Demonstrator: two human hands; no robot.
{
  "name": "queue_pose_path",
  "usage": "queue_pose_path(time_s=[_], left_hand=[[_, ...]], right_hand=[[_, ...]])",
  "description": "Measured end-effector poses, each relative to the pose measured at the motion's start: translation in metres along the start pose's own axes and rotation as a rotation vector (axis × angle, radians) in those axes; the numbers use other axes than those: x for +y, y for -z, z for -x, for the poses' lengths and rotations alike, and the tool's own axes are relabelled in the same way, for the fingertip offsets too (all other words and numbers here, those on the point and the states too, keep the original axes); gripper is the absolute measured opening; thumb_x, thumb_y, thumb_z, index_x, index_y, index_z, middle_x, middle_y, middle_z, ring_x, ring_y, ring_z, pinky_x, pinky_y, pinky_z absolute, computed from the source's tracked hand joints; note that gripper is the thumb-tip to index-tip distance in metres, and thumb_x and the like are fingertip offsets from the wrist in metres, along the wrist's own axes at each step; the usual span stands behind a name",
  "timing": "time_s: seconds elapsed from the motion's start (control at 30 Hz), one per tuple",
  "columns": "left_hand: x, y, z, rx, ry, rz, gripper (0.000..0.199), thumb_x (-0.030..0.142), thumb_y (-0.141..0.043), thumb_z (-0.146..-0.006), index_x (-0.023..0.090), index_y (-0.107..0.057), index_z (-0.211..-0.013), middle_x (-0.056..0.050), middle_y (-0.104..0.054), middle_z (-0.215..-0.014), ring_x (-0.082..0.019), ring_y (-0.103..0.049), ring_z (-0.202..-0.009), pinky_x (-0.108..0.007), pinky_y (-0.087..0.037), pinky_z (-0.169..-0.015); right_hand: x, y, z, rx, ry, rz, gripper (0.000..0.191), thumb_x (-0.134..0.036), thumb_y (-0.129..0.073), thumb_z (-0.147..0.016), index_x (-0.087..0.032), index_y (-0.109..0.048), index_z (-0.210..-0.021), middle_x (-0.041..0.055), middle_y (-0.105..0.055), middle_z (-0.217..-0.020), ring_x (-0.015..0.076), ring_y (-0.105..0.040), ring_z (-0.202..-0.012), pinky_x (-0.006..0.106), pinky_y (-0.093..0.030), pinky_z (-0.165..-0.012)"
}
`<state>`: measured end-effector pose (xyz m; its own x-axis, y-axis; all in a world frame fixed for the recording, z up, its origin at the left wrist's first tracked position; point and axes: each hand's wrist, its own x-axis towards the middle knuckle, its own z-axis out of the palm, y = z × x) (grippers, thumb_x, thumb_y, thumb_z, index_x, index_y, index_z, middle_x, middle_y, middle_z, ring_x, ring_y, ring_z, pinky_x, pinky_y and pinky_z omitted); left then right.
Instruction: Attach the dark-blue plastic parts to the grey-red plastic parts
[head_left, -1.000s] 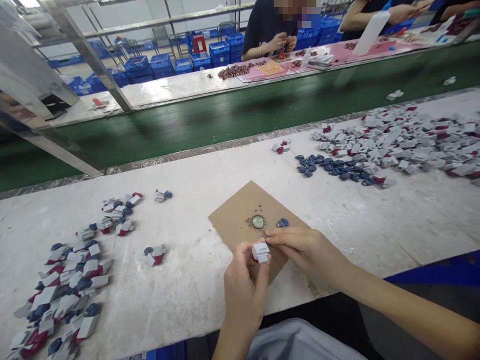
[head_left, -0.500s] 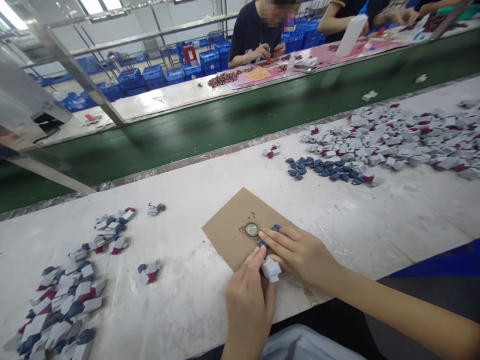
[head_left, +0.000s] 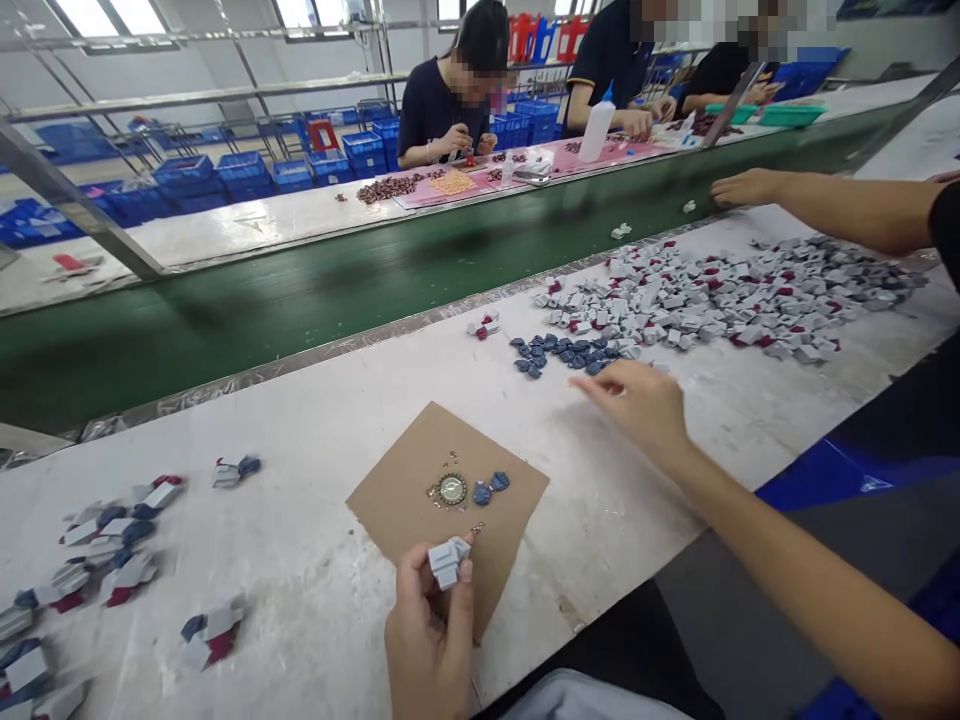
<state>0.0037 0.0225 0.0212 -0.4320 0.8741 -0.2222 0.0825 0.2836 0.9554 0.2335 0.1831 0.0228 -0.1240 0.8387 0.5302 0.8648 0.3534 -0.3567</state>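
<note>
My left hand [head_left: 431,635] grips a small light-grey block piece [head_left: 448,562] between thumb and fingers, above the near edge of a square brown board [head_left: 510,560]. On that board lies a round glassy disc with a beaded dark rim [head_left: 452,489]. Two dark-blue faceted pieces [head_left: 491,487] rest to its right, with tiny metallic bits around. Farther right, my right hand [head_left: 641,410] is over the table just in front of a cluster of loose blue pieces [head_left: 559,350]. Its fingers are drawn together; whether anything is between them I cannot make out.
A large heap of grey and dark-red pieces [head_left: 720,290] spreads at the right, with another person's arm [head_left: 825,205] reaching past it. Joined grey, blue and red pieces [head_left: 112,530] lie at the left. A green conveyor belt [head_left: 337,300] runs behind; people work across it.
My right hand has left the board and moved up and right to the blue cluster. My left hand has drawn back with the grey block. The view has turned right; another person's arm has appeared.
</note>
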Motion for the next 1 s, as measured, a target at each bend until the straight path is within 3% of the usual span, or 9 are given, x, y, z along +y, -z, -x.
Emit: queue_pose_path(time_s=[0.17, 0.3, 0.43, 0.63, 0.83, 1.0], left_hand=[[0.002, 0.002, -0.002, 0.038, 0.024, 0.081, 0.028, 0.045, -0.057, -0.076, 0.02, -0.052, -0.088, -0.005, -0.071, -0.086, -0.02, -0.064, -0.086, -0.031, -0.047, -0.073], [0.001, 0.004, -0.003, 0.01, 0.022, 0.093, 0.026, 0.044, -0.056, -0.078, 0.021, -0.05, -0.087, -0.004, -0.07, -0.084, -0.018, -0.064, -0.084, -0.029, -0.046, -0.072], [0.001, 0.005, -0.003, -0.007, 0.018, 0.09, 0.024, 0.043, -0.056, -0.079, 0.021, -0.05, -0.088, -0.003, -0.07, -0.084, -0.017, -0.063, -0.084, -0.028, -0.045, -0.072], [0.001, 0.004, -0.002, -0.015, 0.026, 0.096, 0.025, 0.043, -0.056, -0.078, 0.02, -0.05, -0.088, -0.004, -0.07, -0.086, -0.018, -0.063, -0.086, -0.03, -0.046, -0.074], [0.0, 0.003, -0.002, -0.025, 0.017, 0.112, 0.025, 0.043, -0.055, -0.079, 0.021, -0.05, -0.091, -0.005, -0.07, -0.09, -0.019, -0.063, -0.09, -0.031, -0.046, -0.075], [-0.001, 0.004, -0.002, -0.039, 0.016, 0.118, 0.025, 0.043, -0.054, -0.08, 0.021, -0.049, -0.09, -0.005, -0.07, -0.089, -0.019, -0.063, -0.089, -0.031, -0.046, -0.074]], right_hand=[[0.044, 0.003, -0.016, -0.128, -0.151, 0.09, 0.019, -0.029, -0.05, -0.083, -0.018, -0.065, -0.082, 0.0108, -0.067, -0.082, 0.0211, -0.058, -0.072, 0.03, -0.041, -0.06], [0.044, 0.0, -0.013, -0.174, -0.2, 0.083, 0.018, -0.034, -0.054, -0.081, -0.019, -0.062, -0.079, 0.0075, -0.067, -0.076, 0.0175, -0.058, -0.068, 0.026, -0.042, -0.059], [0.046, -0.006, -0.016, -0.132, -0.271, 0.214, 0.03, -0.048, -0.056, -0.077, -0.019, -0.056, -0.072, 0.0088, -0.062, -0.069, 0.0204, -0.055, -0.063, 0.027, -0.033, -0.047], [0.055, -0.018, -0.016, -0.189, -0.088, 0.395, 0.031, -0.041, -0.042, -0.088, -0.017, -0.06, -0.095, 0.0131, -0.063, -0.091, 0.0276, -0.055, -0.087, 0.028, -0.031, -0.05], [0.047, -0.016, -0.005, -0.229, -0.031, 0.373, 0.034, -0.034, -0.039, -0.09, -0.014, -0.06, -0.108, 0.0173, -0.064, -0.098, 0.0285, -0.056, -0.091, 0.031, -0.035, -0.058], [0.041, -0.011, -0.005, -0.202, -0.045, 0.322, 0.029, -0.03, -0.045, -0.087, -0.016, -0.061, -0.107, 0.0151, -0.066, -0.098, 0.0263, -0.059, -0.086, 0.031, -0.039, -0.06]])
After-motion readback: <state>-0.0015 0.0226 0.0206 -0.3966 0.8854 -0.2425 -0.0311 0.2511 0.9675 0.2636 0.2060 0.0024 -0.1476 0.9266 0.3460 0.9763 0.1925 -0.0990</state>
